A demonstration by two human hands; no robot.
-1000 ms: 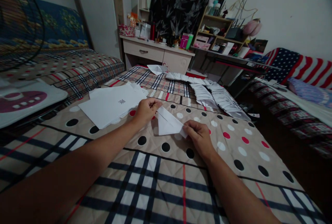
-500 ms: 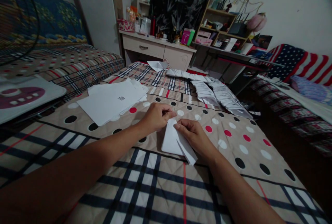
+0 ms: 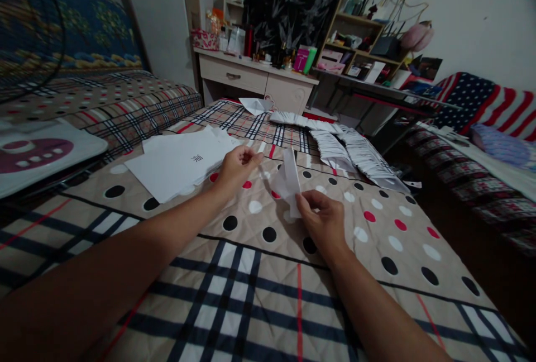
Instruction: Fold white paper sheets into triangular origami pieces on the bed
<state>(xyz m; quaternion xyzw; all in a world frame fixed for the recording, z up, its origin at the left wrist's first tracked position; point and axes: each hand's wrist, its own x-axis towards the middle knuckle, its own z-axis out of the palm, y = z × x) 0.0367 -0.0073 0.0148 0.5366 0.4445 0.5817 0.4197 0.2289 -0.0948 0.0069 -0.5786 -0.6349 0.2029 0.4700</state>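
Observation:
My right hand (image 3: 323, 218) pinches a folded sheet of white paper (image 3: 288, 182) by its lower right edge. The paper stands raised above the dotted bedspread (image 3: 268, 289), its pointed end upward. To its left is my left hand (image 3: 238, 169), apart from the paper, with thumb and fingers pressed together. Whatever those fingertips hold, if anything, is too small to make out. Beyond the left hand lies a loose stack of white paper sheets (image 3: 167, 163), the top one bearing a small dark printed mark.
Long rows of folded white papers (image 3: 362, 155) lie at the far right of the bed. Another folded white paper (image 3: 254, 106) rests near the far edge. A white dresser (image 3: 234, 74) stands behind. A fan (image 3: 31, 27) and a white appliance (image 3: 50, 147) are on the left.
The folded paper has been lifted and turned upright by my right hand. My left hand has let go of its top and moved left and away.

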